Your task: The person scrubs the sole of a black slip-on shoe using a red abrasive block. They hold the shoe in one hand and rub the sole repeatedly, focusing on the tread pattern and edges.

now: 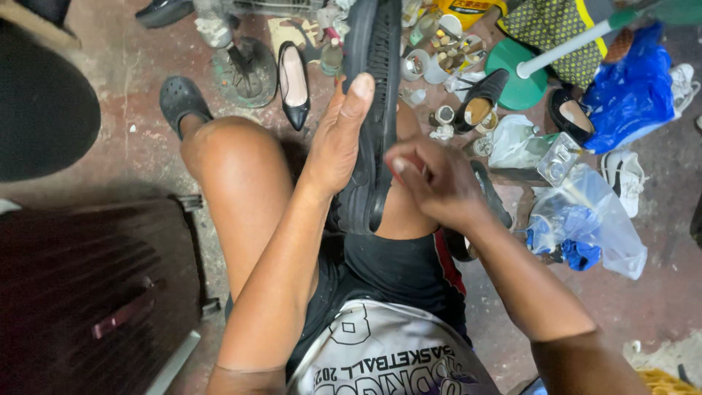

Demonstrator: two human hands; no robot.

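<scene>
bracing black shoe (373,110) upright with flat, open left hand (338,139); pinching at its sole seam with closed right hand (437,183); seam work seemingly unfinished

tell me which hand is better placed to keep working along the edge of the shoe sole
Likely the right hand: its fingertips pinch at the sole edge of the black shoe. The left hand lies flat along the shoe's side, bracing it upright.
</scene>
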